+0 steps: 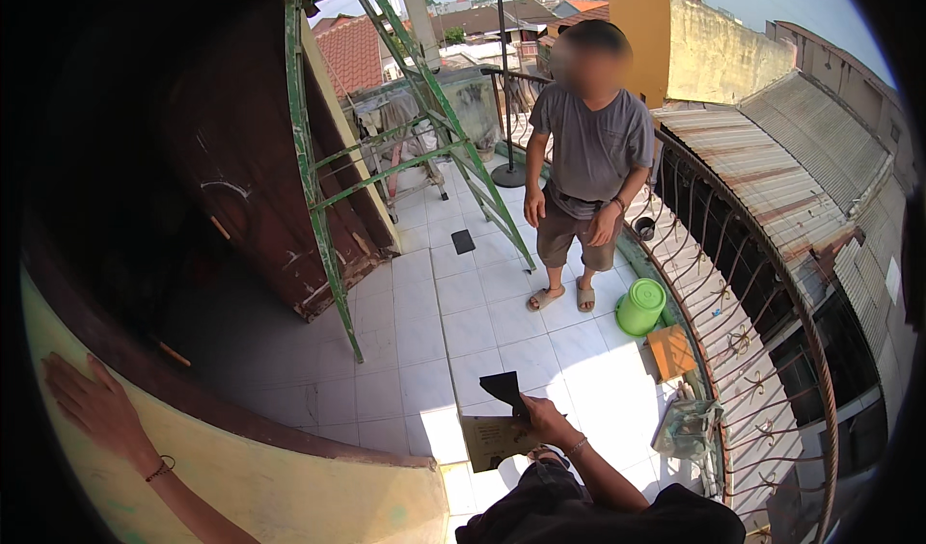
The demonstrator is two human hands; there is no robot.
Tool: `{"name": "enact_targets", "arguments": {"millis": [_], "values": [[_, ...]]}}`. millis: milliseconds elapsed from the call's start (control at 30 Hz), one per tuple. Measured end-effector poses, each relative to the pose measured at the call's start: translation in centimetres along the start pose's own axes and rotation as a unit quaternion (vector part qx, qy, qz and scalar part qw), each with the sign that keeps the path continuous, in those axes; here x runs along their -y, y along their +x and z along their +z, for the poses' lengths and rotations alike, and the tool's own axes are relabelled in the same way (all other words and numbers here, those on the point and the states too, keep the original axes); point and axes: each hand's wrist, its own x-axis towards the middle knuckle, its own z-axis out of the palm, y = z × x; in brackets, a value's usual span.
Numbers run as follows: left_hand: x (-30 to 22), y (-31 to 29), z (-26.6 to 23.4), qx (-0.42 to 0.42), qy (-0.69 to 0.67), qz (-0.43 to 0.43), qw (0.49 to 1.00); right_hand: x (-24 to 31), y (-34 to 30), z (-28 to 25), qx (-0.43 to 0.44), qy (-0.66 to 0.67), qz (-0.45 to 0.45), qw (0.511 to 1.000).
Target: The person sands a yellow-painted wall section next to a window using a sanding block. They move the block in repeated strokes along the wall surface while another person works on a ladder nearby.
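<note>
My left hand (96, 411) lies flat against the pale yellow wall (318, 481) at the lower left, fingers stretched out and holding nothing. In front of my body, my right hand (552, 422) is closed on a thin black sheet (503, 388), which looks stiff and has an angled edge. Its exact kind does not show. Below that hand, a brown piece of cardboard (490, 443) lies on the tiles. A small dark square piece (463, 242) rests farther off on the floor.
A green stepladder (313, 192) stands spread by the dark brown door (260, 168). Facing me is another person (593, 139) in a grey shirt, hands free. Along the curved metal railing (772, 264) are a green bucket (640, 308), an orange box (670, 353) and a clear plastic bag (689, 426).
</note>
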Motion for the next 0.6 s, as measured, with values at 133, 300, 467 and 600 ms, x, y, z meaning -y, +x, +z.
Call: {"name": "enact_targets", "arguments": {"millis": [133,300,467,600], "values": [[-1.6,-10.5,-6.6,0.244,-0.053,0.071,0.966,0.9,-2.7,1.3,0.003,-0.004,0.037,0.999],[-1.9,-24.7,-3.6,0.027,-0.383,0.057,0.922,4.8,-6.5,-1.1,-0.044,0.072,0.091,0.992],[0.1,-29.8,-12.1,0.638,-0.528,0.286,0.482,5.3,-8.5,-1.9,-0.043,0.146,0.114,0.982],[3.8,-35.4,-19.6,0.535,-0.674,0.452,0.235,6.8,-7.4,-2.3,0.027,0.214,0.080,0.973]]}}
